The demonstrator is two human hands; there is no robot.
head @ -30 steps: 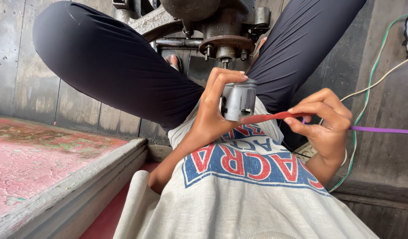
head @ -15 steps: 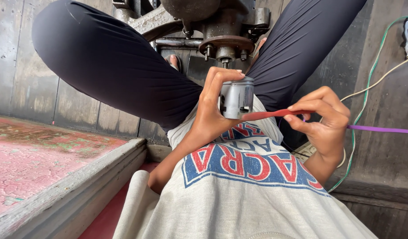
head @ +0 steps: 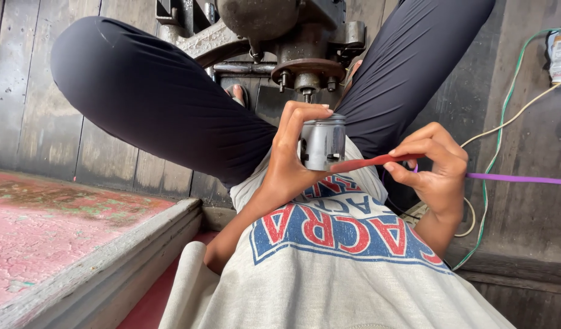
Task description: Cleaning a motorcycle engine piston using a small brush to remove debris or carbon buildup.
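Unmoved since earlier: left hand [head: 292,164] clasping piston [head: 323,143], right hand [head: 436,173] pinching red strip [head: 369,162]; best kept steady

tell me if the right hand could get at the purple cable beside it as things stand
Probably yes: the right hand pinches a flat red strip against the grey metal cylinder, and the thin purple cable runs off right beside its fingers, with nothing between.

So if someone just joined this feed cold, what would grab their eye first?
Centre frame, the left hand holds a grey metal piston upright, while the right hand presses a flat red tool against its lower edge. Above them sits a rusty engine block between the person's dark-trousered knees, and a purple strap runs off right.
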